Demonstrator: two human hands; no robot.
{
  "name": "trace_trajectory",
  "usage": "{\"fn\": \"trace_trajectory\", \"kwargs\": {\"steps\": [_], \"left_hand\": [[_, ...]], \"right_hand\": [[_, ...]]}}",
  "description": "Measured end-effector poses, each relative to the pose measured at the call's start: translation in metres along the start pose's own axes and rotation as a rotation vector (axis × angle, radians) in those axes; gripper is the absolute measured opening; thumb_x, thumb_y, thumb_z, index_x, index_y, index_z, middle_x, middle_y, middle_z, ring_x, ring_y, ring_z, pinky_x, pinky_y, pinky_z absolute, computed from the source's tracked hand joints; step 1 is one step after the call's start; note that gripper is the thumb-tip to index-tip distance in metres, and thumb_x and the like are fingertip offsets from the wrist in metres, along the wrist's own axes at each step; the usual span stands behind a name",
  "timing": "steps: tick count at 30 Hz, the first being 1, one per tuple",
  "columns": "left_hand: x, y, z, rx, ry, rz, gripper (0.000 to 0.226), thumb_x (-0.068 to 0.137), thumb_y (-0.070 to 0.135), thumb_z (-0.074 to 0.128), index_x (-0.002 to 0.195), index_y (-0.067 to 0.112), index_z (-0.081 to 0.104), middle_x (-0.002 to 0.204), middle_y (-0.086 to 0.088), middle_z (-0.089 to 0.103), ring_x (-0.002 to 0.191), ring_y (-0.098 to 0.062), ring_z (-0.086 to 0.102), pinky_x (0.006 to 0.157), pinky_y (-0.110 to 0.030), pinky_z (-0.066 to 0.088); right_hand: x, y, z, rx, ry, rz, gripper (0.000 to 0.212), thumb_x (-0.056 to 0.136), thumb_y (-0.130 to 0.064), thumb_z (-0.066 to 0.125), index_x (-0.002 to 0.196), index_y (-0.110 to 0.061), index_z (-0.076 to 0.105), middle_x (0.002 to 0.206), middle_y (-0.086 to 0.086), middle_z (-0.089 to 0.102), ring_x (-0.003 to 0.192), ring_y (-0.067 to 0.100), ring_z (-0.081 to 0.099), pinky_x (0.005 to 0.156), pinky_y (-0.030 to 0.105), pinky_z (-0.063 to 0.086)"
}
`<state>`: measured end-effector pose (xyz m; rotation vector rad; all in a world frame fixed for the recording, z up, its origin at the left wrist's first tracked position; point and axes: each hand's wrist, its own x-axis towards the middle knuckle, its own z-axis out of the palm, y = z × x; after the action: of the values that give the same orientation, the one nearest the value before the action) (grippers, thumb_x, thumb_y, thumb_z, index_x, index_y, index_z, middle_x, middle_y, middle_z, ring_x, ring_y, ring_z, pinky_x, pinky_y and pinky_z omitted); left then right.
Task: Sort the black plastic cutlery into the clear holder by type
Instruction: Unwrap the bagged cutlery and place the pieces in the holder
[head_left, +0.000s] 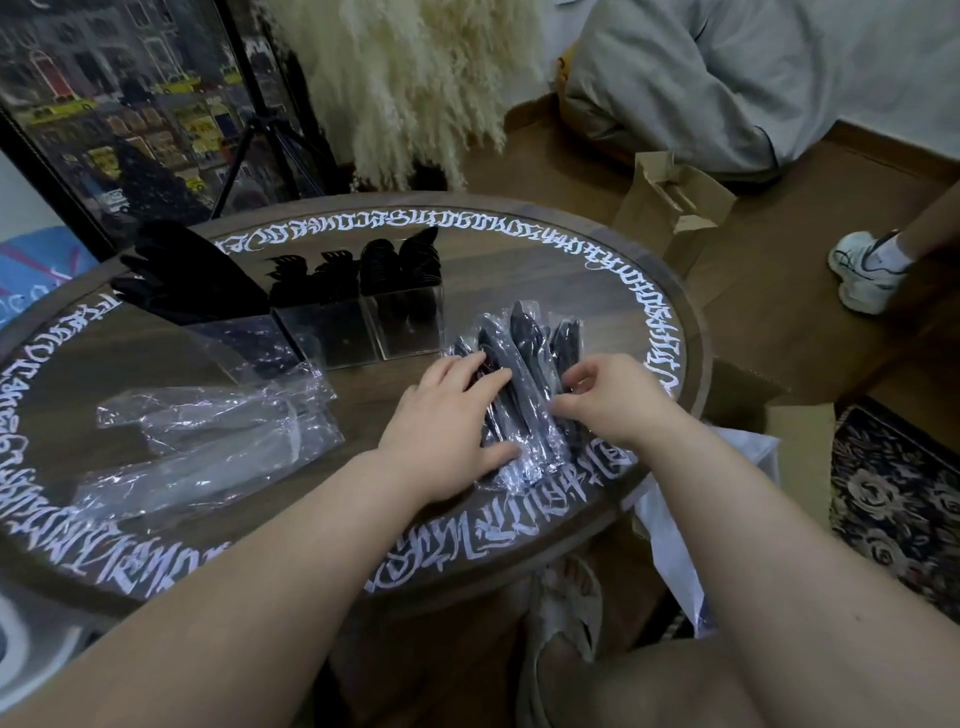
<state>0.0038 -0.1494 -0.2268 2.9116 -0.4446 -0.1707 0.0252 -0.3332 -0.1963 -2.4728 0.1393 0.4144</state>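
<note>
Left hand (451, 415) spread flat on wrapped cutlery (524, 384) — right hand (605, 400) pinches its wrapping. Clear holder (332, 332) stands beyond the left hand.

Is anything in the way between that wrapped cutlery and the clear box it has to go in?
Yes, the wrappers. The wrapped cutlery under the left hand and right hand is sealed in clear plastic. The table between it and the clear holder looks bare.

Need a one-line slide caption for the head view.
Both hands, left and right, on wrapped black plastic cutlery packets beside the partly filled clear three-compartment holder.
</note>
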Motion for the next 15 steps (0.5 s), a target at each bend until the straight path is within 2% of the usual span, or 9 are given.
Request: {"fn": "trace_trajectory", "kwargs": {"steps": [4,7,9,12,15], "left_hand": [[0.001,0.000,0.005,-0.014,0.022,-0.006,0.083,0.082,0.062,0.058,0.150,0.034,0.019,0.159,0.004,0.012,0.145,-0.021,0.007,0.116,-0.045,0.022],[0.000,-0.001,0.008,-0.025,0.041,-0.013,0.083,0.081,0.062,0.059,0.149,0.035,0.019,0.159,0.004,0.012,0.145,-0.020,0.007,0.116,-0.045,0.022],[0.000,-0.002,0.010,-0.036,0.052,-0.017,0.083,0.081,0.061,0.059,0.149,0.036,0.020,0.158,0.004,0.013,0.144,-0.020,0.007,0.115,-0.046,0.023],[-0.001,-0.002,0.013,-0.046,0.062,-0.017,0.082,0.082,0.060,0.059,0.149,0.036,0.019,0.158,0.004,0.013,0.144,-0.019,0.007,0.115,-0.046,0.024],[-0.002,-0.003,0.016,-0.062,0.071,-0.014,0.084,0.082,0.061,0.059,0.150,0.036,0.016,0.158,0.004,0.013,0.145,-0.019,0.007,0.116,-0.045,0.023]], "right_hand": [[0.002,-0.004,0.007,-0.069,-0.055,-0.025,0.037,0.075,-0.042,0.077,0.092,-0.012,0.064,0.078,0.003,0.062,0.072,0.017,0.057,0.062,0.030,0.044],[0.003,-0.009,0.007,-0.114,-0.009,-0.028,0.036,0.074,-0.044,0.076,0.086,-0.015,0.059,0.075,-0.001,0.059,0.068,0.016,0.055,0.055,0.028,0.039],[0.004,-0.013,0.008,-0.146,-0.001,-0.049,0.035,0.074,-0.045,0.075,0.082,-0.014,0.058,0.073,-0.001,0.060,0.072,0.019,0.057,0.054,0.027,0.038],[0.002,-0.017,0.013,-0.191,-0.104,-0.060,0.034,0.076,-0.042,0.075,0.080,-0.011,0.062,0.071,0.003,0.062,0.068,0.018,0.058,0.055,0.026,0.042],[0.003,-0.016,0.014,-0.128,-0.143,-0.072,0.028,0.078,-0.034,0.076,0.081,-0.010,0.063,0.073,0.004,0.062,0.072,0.019,0.059,0.063,0.030,0.047]]}}
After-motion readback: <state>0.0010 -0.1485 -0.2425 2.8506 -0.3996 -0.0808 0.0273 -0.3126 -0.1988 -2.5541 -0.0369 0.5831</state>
